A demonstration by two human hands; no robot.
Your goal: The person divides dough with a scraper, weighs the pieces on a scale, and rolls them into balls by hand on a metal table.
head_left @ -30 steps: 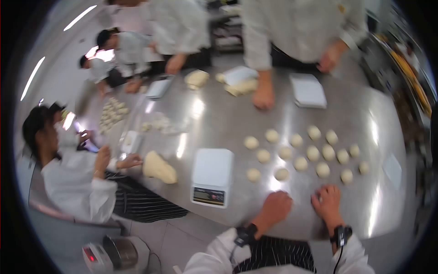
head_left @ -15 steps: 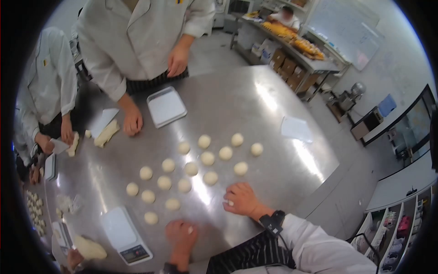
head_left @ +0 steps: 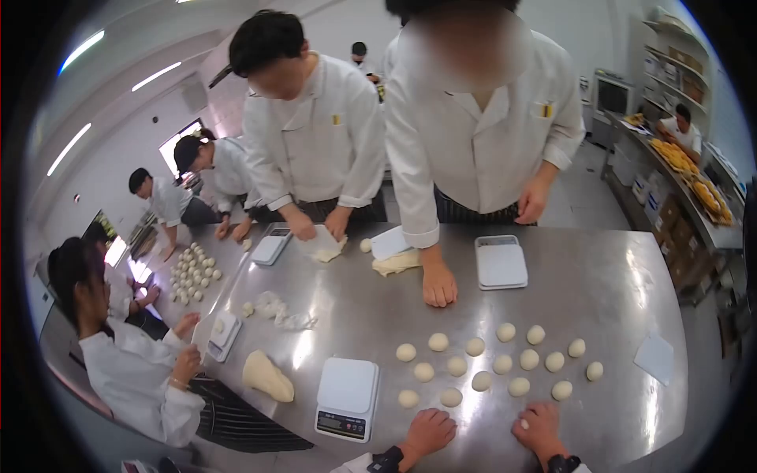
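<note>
My left hand [head_left: 430,432] rests palm down on the steel table, its fingers curled in. Whatever lies under it is hidden. My right hand [head_left: 538,427] is closed the same way to the right, and a pale bit like dough peeks out by its thumb. Just beyond both hands, several smooth round dough balls [head_left: 481,381] lie in loose rows, apart from each other. The nearest to my left hand is one dough ball [head_left: 451,397], not touched by it. Left of my hands stands a white digital scale [head_left: 348,385] with a bare pan.
The steel table [head_left: 587,276] holds a dough lump [head_left: 268,377], a plastic bag [head_left: 288,314], a second scale [head_left: 501,264] and a white scraper sheet [head_left: 654,359]. Across from me a co-worker's fist [head_left: 439,284] rests on the table. More co-workers handle dough at the left.
My view has swung up and left, bringing in more co-workers. Both my hands stay low and curled at the near edge, now seen closer together. The dough balls keep their layout.
</note>
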